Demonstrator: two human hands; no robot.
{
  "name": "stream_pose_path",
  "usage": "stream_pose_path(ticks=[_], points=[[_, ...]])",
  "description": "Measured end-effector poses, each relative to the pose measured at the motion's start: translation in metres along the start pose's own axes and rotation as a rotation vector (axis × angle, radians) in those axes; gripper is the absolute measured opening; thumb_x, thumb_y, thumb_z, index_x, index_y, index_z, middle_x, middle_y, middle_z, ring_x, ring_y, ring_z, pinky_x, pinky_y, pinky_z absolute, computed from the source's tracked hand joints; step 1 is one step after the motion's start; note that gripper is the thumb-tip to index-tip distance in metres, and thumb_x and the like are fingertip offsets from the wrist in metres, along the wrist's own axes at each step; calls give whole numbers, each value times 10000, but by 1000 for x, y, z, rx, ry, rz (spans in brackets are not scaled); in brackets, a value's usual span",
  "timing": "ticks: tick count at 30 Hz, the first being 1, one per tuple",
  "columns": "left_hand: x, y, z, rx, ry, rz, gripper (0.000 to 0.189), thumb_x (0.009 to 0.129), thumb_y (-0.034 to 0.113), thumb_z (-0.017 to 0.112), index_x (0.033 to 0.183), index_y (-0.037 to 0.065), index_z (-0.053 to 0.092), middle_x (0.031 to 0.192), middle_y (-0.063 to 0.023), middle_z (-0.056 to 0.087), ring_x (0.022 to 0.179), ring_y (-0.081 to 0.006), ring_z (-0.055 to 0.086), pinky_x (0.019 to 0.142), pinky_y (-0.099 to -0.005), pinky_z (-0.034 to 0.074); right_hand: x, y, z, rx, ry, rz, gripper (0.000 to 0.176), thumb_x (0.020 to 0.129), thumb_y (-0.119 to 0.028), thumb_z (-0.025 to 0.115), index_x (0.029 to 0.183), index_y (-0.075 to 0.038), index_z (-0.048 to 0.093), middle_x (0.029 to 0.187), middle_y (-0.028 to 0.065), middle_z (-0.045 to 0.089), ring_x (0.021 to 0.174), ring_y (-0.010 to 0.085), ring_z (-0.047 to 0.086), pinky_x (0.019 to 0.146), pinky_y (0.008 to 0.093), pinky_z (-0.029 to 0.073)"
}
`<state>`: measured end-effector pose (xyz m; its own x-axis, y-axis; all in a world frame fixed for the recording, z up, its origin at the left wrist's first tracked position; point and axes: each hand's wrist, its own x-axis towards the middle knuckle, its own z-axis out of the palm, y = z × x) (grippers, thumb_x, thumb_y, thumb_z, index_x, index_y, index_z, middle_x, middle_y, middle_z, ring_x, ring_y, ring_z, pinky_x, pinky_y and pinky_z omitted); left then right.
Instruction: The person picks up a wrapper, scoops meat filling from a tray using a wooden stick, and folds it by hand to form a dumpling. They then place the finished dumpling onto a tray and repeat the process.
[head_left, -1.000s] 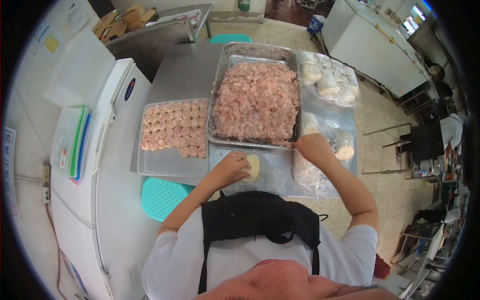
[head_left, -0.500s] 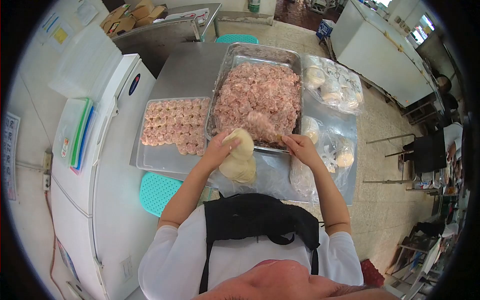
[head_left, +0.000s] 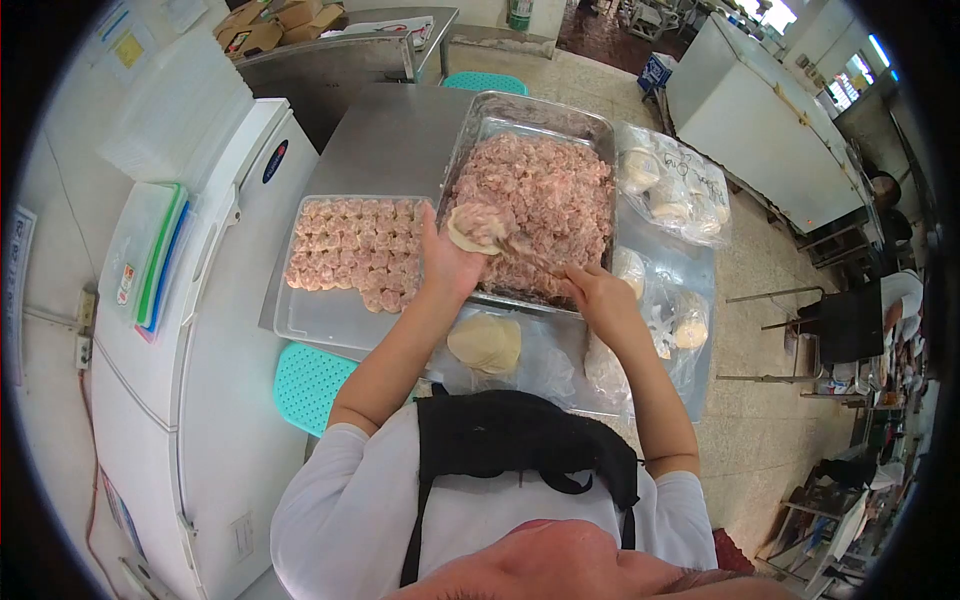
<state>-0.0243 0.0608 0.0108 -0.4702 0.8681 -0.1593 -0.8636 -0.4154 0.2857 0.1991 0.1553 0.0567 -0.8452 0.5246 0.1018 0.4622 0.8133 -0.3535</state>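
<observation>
**Filling a wrapper over the meat tray**

My left hand (head_left: 447, 268) is raised over the near left corner of the steel tray (head_left: 530, 103). Its fingers are cupped under a round wrapper (head_left: 460, 240) and grip it by the edge. A lump of filling (head_left: 484, 220) sits on the wrapper. My right hand (head_left: 598, 297) is at four o'clock from it, fingers closed around the end of a thin spatula (head_left: 530, 256). The spatula's tip reaches to the lump.

The steel tray is heaped with pink minced meat (head_left: 555, 190). At nine o'clock from my left hand, a clear plastic tray (head_left: 320, 322) holds rows of finished dumplings (head_left: 350, 250). A stack of wrappers (head_left: 485, 343) lies on the tabletop (head_left: 380, 140) at six o'clock, between my forearms. Bags of more wrappers (head_left: 672, 185) lie at three o'clock, just beside the steel tray.
</observation>
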Motion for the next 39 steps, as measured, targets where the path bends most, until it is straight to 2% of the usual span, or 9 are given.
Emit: stream_pose_path(ticks=[7, 10, 14, 20, 25, 27, 35, 37, 39], points=[[-35, -2, 55, 237, -103, -40, 796, 960, 638, 290, 1364, -40, 386, 1329, -204, 499, 1266, -325, 461, 1082, -450, 344, 0, -8, 21, 269, 209, -55, 263, 922, -190, 621, 1131, -31, 635, 945, 200, 636, 788, 342, 632, 699, 381, 501], [-56, -3, 70, 431, -359, 37, 770, 967, 632, 269, 1331, -27, 429, 1301, -189, 522, 1242, -306, 488, 1063, -441, 358, -11, -4, 17, 404, 329, -101, 252, 940, -190, 610, 1124, -21, 644, 864, 128, 637, 705, 227, 611, 652, 326, 481], [-65, -1, 85, 428, -423, -75, 724, 981, 602, 254, 1315, -8, 458, 1287, -175, 538, 1215, -289, 516, 1047, -440, 384, -23, 5, 20, 1030, 93, 93, 197, 964, -179, 589, 1029, 1, 641, 787, 4, 568, 685, 85, 509, 640, 239, 432], [-48, -11, 40, 337, -102, -96, 460, 1008, 359, 422, 1322, 28, 478, 1248, -142, 587, 1178, -256, 562, 1005, -420, 454, -35, 28, 36, 1257, -29, 94, 196, 961, -179, 601, 1047, -6, 634, 784, -21, 568, 705, 59, 508, 643, 223, 434], [-57, -34, -17, 1407, -265, 130, 307, 940, 180, 585, 1187, 0, 616, 1322, -132, 546, 1198, -263, 546, 1000, -356, 435, -45, 50, 34, 1284, 8, 150, 290, 943, -189, 636, 1165, -3, 644, 846, -10, 610, 735, 55, 534, 653, 224, 457], [-72, -42, -3, 1754, -697, 15, 255, 923, 146, 608, 1134, 13, 662, 1304, -144, 566, 1199, -234, 543, 988, -341, 436, -46, 56, 31, 1254, 1, 233, 321, 937, -208, 645, 1184, -4, 640, 889, 2, 633, 756, 62, 555, 680, 230, 476], [-44, -44, -5, 1419, -399, 49, 248, 977, 130, 522, 1155, 7, 643, 1230, -148, 613, 1180, -252, 569, 968, -361, 461, -50, 56, 19, 1041, -48, 214, 347, 933, -233, 644, 1190, -1, 635, 944, 48, 665, 788, 115, 600, 719, 262, 503], [-28, -49, -4, 640, -97, -107, 343, 997, 233, 482, 1220, -6, 586, 1263, -136, 593, 1193, -288, 548, 1012, -413, 433, -46, 54, 24, 1006, -70, 197, 327, 935, -236, 634, 1176, -14, 644, 960, 80, 679, 786, 144, 625, 724, 273, 510], [-18, -49, 3, 486, -65, -140, 396, 1009, 299, 439, 1230, -6, 561, 1218, -145, 606, 1154, -286, 570, 982, -431, 461, -38, 48, 33, 387, 153, -120, 286, 937, -256, 600, 1137, -59, 652, 944, 133, 677, 800, 238, 663, 703, 326, 528]])
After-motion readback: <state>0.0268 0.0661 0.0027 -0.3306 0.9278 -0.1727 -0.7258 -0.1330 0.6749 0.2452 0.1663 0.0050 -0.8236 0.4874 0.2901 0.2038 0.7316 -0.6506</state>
